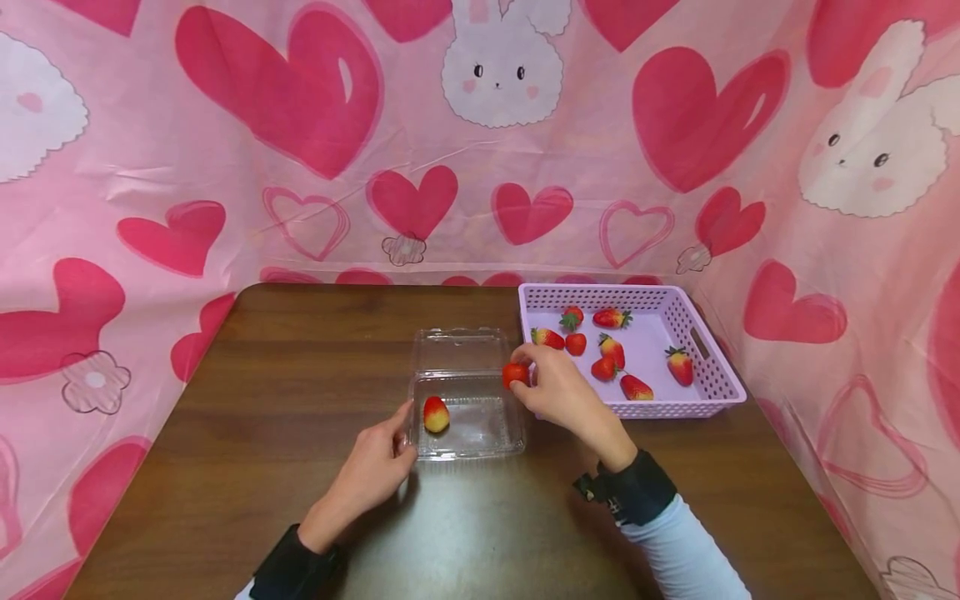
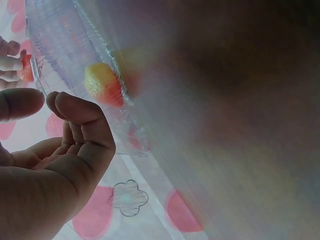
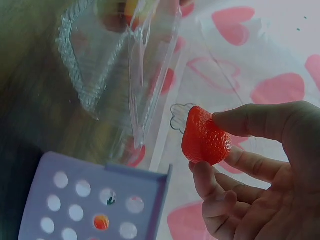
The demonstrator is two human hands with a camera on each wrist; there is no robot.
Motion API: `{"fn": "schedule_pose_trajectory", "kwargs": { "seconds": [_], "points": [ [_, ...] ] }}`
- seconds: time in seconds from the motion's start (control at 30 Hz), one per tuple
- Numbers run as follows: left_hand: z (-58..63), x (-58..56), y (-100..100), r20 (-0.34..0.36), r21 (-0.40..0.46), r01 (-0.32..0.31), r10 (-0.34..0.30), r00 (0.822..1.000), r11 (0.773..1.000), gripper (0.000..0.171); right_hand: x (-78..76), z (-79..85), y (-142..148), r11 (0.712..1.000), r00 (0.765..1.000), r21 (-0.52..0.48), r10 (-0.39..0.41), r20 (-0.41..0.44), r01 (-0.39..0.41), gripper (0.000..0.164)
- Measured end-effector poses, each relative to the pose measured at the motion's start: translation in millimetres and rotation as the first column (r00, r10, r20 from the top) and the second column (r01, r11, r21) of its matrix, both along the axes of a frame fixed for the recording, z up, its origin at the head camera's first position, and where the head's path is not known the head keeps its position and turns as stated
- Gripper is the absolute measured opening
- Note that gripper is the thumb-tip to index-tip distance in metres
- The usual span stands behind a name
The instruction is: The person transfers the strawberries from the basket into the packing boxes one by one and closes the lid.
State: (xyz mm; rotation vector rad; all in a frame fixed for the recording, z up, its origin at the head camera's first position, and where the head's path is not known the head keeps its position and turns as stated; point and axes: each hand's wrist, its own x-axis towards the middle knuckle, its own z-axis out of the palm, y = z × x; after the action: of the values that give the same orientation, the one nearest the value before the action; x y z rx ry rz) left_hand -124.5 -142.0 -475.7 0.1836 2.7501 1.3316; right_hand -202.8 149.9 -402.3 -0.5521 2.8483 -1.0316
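A clear plastic clamshell box (image 1: 480,429) stands with its lid (image 1: 459,350) folded back on the table. Inside, toward its left side, lies one red and yellow strawberry (image 1: 436,415). My left hand (image 1: 373,462) pinches the box's left rim between thumb and fingers, also seen close up in the left wrist view. My right hand (image 1: 562,392) holds a red strawberry (image 3: 205,137) between thumb and fingertips. This strawberry is raised near the box's right edge, between the box and the lilac basket.
The lilac perforated basket (image 1: 708,367) at the back right holds several strawberries, some with green leaves, such as one strawberry (image 1: 679,367) near its right wall. Brown wooden table (image 1: 315,358) lies beneath everything. A pink heart-and-rabbit cloth (image 1: 465,150) hangs behind and along both sides.
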Motion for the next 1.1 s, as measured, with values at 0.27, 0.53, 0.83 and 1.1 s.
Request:
{"fn": "schedule_pose_trajectory", "kwargs": {
  "seconds": [0.27,0.53,0.83,1.1],
  "points": [
    [2.7,-0.6,1.1,0.011,0.007,0.001,-0.001,1.000,1.000,0.069,3.1,-3.8,-8.0,1.000,1.000,0.000,0.008,0.023,-0.008,0.031],
    [3.1,1.1,1.3,0.019,0.013,-0.004,0.004,1.000,1.000,0.070,3.6,-11.4,-17.2,0.999,0.997,-0.014,0.034,0.065,-0.034,0.030],
    [2.1,1.5,0.8,0.009,0.009,-0.005,0.005,1.000,1.000,0.070,3.8,-19.8,-28.2,0.997,0.994,-0.009,0.082,0.077,-0.081,0.030],
    [1.9,2.6,1.0,0.004,0.007,-0.009,0.009,1.000,1.000,0.070,5.4,-29.9,-40.7,0.987,0.987,0.012,0.158,0.036,-0.158,0.026]
  ]
}}
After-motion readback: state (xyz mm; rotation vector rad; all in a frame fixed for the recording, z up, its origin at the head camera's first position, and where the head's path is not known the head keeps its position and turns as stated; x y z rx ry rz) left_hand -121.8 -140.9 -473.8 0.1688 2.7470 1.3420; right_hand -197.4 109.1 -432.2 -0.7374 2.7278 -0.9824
